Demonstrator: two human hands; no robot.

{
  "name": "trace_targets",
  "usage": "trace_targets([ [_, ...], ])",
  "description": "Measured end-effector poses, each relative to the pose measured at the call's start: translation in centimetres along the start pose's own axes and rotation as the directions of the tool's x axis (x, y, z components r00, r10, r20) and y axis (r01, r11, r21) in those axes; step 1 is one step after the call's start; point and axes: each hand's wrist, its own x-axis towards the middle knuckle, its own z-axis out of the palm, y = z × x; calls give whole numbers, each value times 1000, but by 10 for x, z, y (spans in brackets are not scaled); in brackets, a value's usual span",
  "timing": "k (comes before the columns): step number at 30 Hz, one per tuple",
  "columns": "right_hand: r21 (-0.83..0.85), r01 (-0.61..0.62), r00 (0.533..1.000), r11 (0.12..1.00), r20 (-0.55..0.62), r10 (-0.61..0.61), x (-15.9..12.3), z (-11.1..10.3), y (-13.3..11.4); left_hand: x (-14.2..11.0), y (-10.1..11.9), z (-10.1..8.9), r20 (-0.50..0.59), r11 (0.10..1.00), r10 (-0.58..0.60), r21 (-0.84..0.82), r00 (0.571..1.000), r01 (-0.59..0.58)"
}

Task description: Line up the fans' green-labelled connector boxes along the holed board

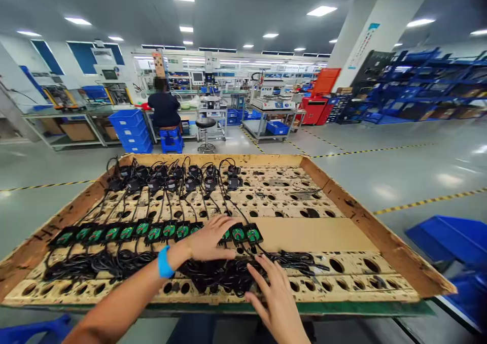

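A wide wooden tray [380, 232] with a perforated board lies before me. A row of black modules with green faces [125, 231] runs across its left half, cables leading back to black plugs [171, 177]. My left hand [211, 238], with a blue wristband [164, 263], lies flat over the modules near the right end of the row. My right hand [274, 296] rests with spread fingers on the bundled black cables [228, 275] at the front. Neither hand grips anything that I can see.
A plain cardboard sheet [315, 234] covers part of the board to the right. Blue bins [449, 240] stand on the floor at right. A person sits at a distant bench [164, 108] beside stacked blue crates [131, 131]. Blue racks [426, 85] line the far right.
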Motion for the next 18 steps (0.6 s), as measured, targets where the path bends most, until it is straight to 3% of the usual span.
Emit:
trace_targets([
  [3,75,96,995,993,9,-97,16,19,-10,-57,2,24,-31,985,-118,120,993,120],
  [6,146,88,994,985,44,-96,26,36,-11,-83,1,65,-88,966,-139,207,986,154],
  [9,160,40,998,986,50,-49,27,44,-13,-80,3,88,-152,954,-179,213,972,209],
  [12,121,24,999,992,40,-29,20,47,-16,-72,6,96,-263,949,-212,176,941,263],
  [18,-71,94,995,993,-12,-95,15,53,-18,-72,-6,117,-349,937,-198,207,916,281],
])
